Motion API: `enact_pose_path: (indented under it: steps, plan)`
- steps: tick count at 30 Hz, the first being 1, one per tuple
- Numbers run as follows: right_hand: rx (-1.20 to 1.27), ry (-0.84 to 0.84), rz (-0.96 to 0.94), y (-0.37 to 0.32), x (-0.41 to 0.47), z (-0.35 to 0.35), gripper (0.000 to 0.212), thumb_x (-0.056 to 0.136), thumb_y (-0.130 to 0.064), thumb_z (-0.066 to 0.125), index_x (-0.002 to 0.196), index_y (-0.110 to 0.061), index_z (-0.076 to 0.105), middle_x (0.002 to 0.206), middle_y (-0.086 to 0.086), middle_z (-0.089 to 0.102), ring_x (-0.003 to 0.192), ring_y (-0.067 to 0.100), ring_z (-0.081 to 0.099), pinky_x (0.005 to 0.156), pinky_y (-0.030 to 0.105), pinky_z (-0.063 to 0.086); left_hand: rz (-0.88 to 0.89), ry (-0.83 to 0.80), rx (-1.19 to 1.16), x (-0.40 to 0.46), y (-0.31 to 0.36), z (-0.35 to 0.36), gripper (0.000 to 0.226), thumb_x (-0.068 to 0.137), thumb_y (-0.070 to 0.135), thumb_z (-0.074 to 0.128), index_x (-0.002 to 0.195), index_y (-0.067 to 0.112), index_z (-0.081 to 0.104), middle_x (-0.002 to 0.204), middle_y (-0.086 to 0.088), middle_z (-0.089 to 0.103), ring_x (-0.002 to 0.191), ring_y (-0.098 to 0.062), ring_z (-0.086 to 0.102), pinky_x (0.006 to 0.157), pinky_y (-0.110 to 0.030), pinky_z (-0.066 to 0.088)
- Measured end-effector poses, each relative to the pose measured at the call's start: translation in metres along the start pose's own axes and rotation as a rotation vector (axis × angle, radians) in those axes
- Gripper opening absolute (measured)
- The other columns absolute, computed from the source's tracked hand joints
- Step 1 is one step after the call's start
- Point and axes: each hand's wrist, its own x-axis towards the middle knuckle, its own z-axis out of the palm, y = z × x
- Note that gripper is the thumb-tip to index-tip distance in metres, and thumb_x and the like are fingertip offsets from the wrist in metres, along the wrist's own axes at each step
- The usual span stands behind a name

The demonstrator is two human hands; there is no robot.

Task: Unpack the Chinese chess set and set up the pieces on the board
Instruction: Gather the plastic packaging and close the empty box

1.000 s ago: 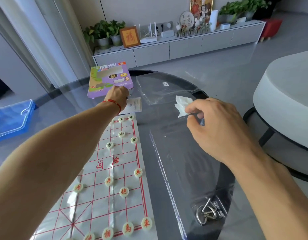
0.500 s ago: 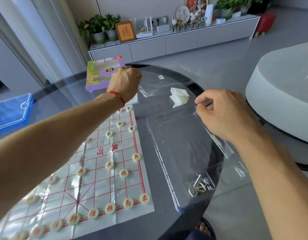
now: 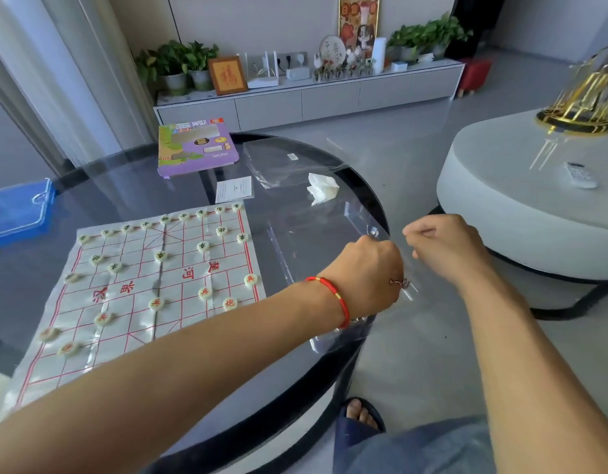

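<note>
Round, dark and glass-topped, the table fills the left of our view, with a grey floor beyond; at its right edge our left hand has its fingers curled tight on a clear plastic bag, and just beside it our right hand pinches the same film between curled fingers and thumb; the two hands are near but apart. A red bracelet circles the left wrist; small metal rings show at the left hand's knuckles, how they are held we cannot tell. Left of the bag lies the chess board, a white sheet with red lines, flat on the table; the chess pieces, pale discs, stand on its line crossings. Beyond the board lie a white leaflet, a crumpled tissue and a purple box; a blue case sits at the far left edge.
</note>
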Motion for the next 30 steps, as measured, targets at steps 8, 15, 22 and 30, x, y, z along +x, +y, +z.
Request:
enact_pose_path:
  steps: [8,15,22,30]
  plan:
    - [0.035,-0.08,-0.121,-0.017,0.003,0.013,0.021,0.091,-0.021,0.058,0.099,-0.029,0.076,0.096,-0.01,0.072,0.095,0.015,0.064,0.067,0.02,0.042,-0.119,0.168,-0.057,-0.015,-0.036,-0.028,0.012,0.079,0.019,0.063,0.08,0.021,0.075,0.076,0.004,0.072,0.077,-0.024,0.067,0.077,-0.034,0.056]
    - [-0.112,-0.068,-0.21,-0.031,0.023,0.029,0.026,0.093,-0.025,0.059,0.115,-0.029,0.071,0.114,-0.004,0.068,0.107,0.021,0.06,0.083,0.03,0.046,-0.569,0.315,0.136,0.004,-0.193,-0.085,0.017,0.085,0.014,0.065,0.097,0.013,0.077,0.101,-0.012,0.074,0.097,-0.034,0.067,0.088,-0.04,0.055]
    - [-0.127,-0.037,-0.269,-0.052,0.032,0.031,0.028,0.094,-0.031,0.057,0.121,-0.03,0.068,0.118,-0.005,0.068,0.115,0.022,0.057,0.082,0.029,0.04,-0.719,0.001,0.316,0.06,-0.257,-0.103,0.066,0.091,0.045,0.067,0.143,0.009,0.048,0.143,-0.015,0.052,0.131,-0.036,0.048,0.106,-0.044,0.039]
    - [-0.128,-0.039,-0.295,-0.056,0.034,0.025,0.027,0.095,-0.032,0.058,0.12,-0.031,0.067,0.114,-0.005,0.069,0.116,0.022,0.058,0.087,0.031,0.045,-0.713,-0.192,0.35,0.092,-0.292,-0.118,0.091,0.077,0.06,0.076,0.148,0.013,0.045,0.147,-0.008,0.048,0.136,-0.031,0.045,0.112,-0.046,0.038]
